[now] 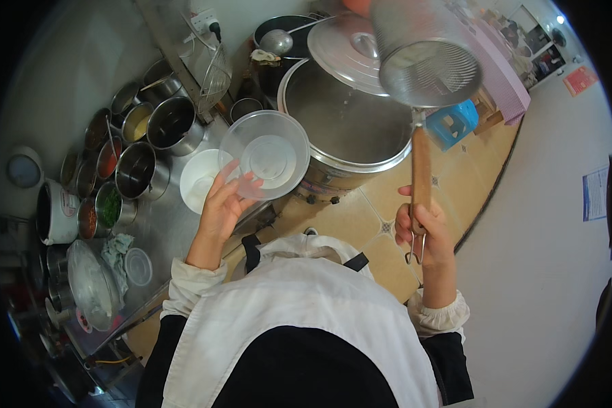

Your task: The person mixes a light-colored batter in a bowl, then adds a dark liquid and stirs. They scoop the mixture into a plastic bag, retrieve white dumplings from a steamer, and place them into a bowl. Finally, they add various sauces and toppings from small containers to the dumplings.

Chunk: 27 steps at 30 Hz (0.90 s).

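My left hand (223,203) holds a translucent plastic bowl (270,155) by its near side, fingers under and against its wall. The bowl is beside the left rim of a large steel pot (352,122), which steams and holds cloudy liquid. My right hand (424,227) is closed round the wooden handle of a deep wire-mesh noodle strainer (428,71). The strainer's mesh basket is raised over the pot's far right side, partly in front of the metal lid (344,51) at the pot's back. What the basket holds cannot be told.
A white bowl (191,181) stands on the steel counter (168,234) at the left. Several steel pots of sauces and chopped greens (109,206) crowd behind it. A ladle (276,42) rests over a dark pot. A blue plastic container (451,125) is right of the large pot.
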Each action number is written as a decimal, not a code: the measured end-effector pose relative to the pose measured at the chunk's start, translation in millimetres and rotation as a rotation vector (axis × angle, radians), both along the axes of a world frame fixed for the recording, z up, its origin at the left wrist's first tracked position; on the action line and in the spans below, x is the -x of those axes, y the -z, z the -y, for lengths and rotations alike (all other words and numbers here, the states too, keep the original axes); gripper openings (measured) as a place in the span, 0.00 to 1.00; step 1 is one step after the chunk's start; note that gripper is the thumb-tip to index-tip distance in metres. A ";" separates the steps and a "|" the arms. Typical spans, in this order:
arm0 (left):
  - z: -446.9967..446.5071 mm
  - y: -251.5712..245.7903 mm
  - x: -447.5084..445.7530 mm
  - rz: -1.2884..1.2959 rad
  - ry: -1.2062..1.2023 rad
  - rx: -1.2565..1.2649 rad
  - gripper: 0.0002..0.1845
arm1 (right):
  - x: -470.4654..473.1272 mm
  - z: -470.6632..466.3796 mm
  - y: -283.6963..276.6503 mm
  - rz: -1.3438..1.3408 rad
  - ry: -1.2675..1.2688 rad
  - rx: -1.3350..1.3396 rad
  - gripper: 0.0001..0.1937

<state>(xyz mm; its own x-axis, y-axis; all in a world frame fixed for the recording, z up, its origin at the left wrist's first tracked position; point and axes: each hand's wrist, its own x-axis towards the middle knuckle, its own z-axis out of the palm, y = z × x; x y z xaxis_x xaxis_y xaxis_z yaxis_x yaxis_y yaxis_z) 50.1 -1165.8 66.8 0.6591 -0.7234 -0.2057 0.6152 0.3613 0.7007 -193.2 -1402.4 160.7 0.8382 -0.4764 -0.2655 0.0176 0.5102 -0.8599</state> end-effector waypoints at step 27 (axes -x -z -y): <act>26.4 12.9 7.6 0.043 -0.024 -0.244 0.34 | -55.7 40.0 99.8 -0.216 -0.114 -0.751 0.10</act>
<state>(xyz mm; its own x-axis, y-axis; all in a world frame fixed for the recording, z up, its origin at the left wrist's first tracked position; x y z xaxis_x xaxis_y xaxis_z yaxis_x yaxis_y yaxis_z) 42.6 -1192.2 54.0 0.6875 -0.6395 -0.3440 0.5764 0.1924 0.7942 -137.5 -1442.5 60.9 0.7644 -0.0191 -0.6445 -0.1981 0.9442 -0.2630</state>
